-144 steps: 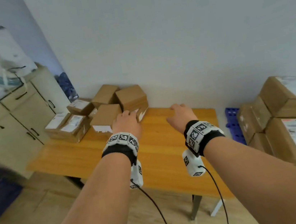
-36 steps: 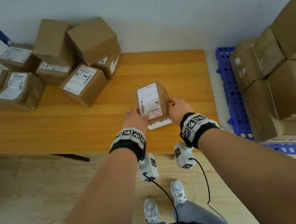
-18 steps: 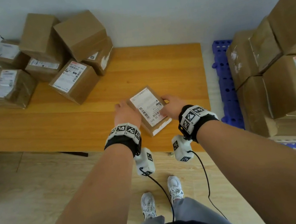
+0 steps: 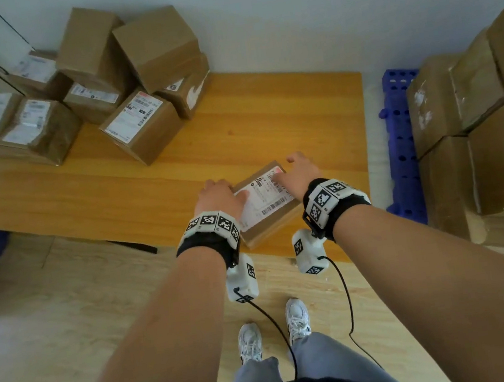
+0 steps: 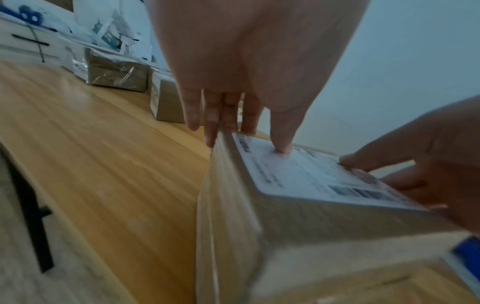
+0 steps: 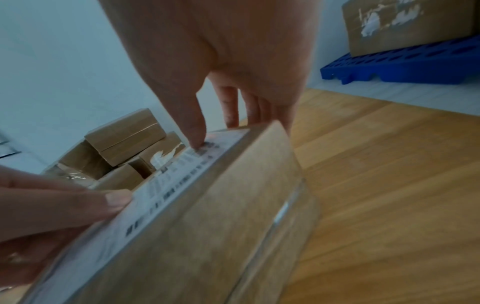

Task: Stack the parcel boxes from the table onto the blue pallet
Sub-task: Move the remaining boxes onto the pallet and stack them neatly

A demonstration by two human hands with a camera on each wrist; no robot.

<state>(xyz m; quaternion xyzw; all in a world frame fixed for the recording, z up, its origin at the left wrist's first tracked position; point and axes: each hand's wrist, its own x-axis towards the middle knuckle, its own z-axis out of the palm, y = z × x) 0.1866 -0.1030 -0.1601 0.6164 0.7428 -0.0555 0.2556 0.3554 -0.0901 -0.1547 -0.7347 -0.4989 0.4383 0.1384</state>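
Labelled parcel box (image 4: pixel 266 201) at near right part of wooden table (image 4: pixel 266 118), blue pallet (image 4: pixel 399 139) beside. Left hand (image 4: pixel 219 196) and right hand (image 4: pixel 301 171) clasp opposite sides, thumbs on label. Probably light, stiff cardboard; taped faces maybe slippery, hold by side walls.

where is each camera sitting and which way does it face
Head: on the head, looking down at the table, both hands on the parcel box, forearms, legs and shoes.
Left wrist: under the left hand, looking along its fingers at the box; the right hand's fingers show too.
Right wrist: under the right hand, facing the box, the blue pallet beyond.
All share the labelled box.
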